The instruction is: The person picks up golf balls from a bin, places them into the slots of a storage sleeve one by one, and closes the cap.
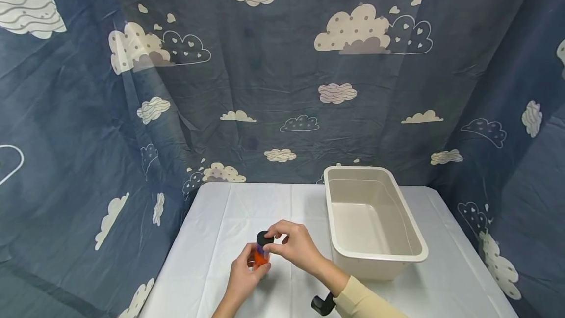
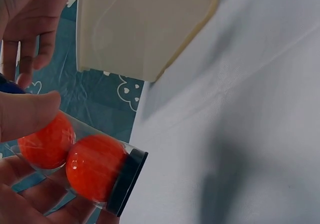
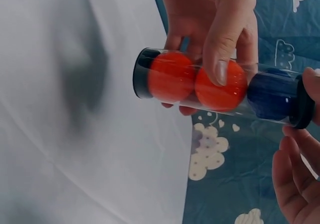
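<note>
My left hand (image 1: 243,273) grips a clear plastic tube (image 3: 239,112) around its middle, with the thumb across one side. Inside sit two orange balls (image 3: 171,78) and a dark blue ball (image 3: 270,95), lined up end to end. A black end cap (image 2: 127,181) closes the bottom of the tube. At its top, my right hand (image 1: 299,248) pinches the black cap (image 1: 265,238) between thumb and fingers. The cap is at the tube's mouth, right beside the blue ball. In the head view the tube stands nearly upright above the table.
A cream rectangular tub (image 1: 375,261) stands on the right side of the table, with its bare floor showing. White cloth covers the table (image 1: 212,239). Dark blue cloud-print curtains (image 1: 273,72) hang behind and at both sides. A black wrist mount (image 1: 323,304) shows by the right sleeve.
</note>
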`<state>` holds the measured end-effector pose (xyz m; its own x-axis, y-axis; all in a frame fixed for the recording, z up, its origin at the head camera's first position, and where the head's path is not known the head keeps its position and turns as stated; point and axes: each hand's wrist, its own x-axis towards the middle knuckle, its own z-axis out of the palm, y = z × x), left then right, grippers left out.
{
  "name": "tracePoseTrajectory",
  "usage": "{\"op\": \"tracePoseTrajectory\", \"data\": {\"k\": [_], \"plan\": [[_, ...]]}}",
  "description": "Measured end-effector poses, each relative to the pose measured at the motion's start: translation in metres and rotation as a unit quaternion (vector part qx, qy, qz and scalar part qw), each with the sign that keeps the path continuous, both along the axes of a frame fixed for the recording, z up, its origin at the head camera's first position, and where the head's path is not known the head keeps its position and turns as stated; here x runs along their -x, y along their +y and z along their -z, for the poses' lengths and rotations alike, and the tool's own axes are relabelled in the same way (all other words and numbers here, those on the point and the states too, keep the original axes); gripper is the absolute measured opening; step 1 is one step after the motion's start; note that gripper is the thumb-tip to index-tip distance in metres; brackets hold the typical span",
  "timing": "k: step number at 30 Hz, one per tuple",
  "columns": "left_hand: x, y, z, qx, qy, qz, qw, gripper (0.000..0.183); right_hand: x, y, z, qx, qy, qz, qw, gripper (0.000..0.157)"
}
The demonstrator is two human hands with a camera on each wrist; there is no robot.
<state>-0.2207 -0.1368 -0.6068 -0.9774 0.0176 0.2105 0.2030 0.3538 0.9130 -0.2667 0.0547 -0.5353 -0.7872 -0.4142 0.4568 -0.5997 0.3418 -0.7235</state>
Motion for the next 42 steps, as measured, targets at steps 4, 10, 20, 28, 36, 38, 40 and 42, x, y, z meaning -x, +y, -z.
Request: {"op": "tracePoseTrajectory", "data": {"k": [4,10,20,28,36,38,40,42], "plan": [[-0.002,0.0,0.001,0.008,0.01,0.005,0.9999,0.043,0.0,0.001,-0.003,-0.021,0.001,0.003,1.0,0.021],[-0.004,0.003,0.004,-0.001,0.031,0.01,0.9995,0.04,0.0,-0.001,-0.001,-0.026,0.031,0.017,0.999,0.022],[-0.005,0.012,0.008,-0.004,0.059,0.0,0.9983,0.041,-0.002,-0.006,0.017,-0.022,0.185,0.029,0.982,0.028],[0.0,0.023,0.006,-0.041,0.054,0.004,0.9977,0.037,0.008,-0.007,0.025,-0.025,0.266,0.021,0.964,0.031],[0.001,0.025,0.002,-0.021,0.044,0.017,0.9987,0.033,0.008,0.0,0.027,-0.065,0.321,0.027,0.944,0.028],[0.001,0.028,0.002,-0.02,0.046,0.018,0.9986,0.034,0.008,0.002,0.027,-0.073,0.332,0.032,0.94,0.028],[0.003,0.031,0.002,-0.019,0.053,0.015,0.9983,0.035,0.008,0.005,0.027,-0.077,0.338,0.037,0.937,0.027],[0.004,0.035,0.004,-0.012,0.072,0.011,0.9973,0.037,0.006,0.008,0.026,-0.079,0.339,0.041,0.936,0.027]]}}
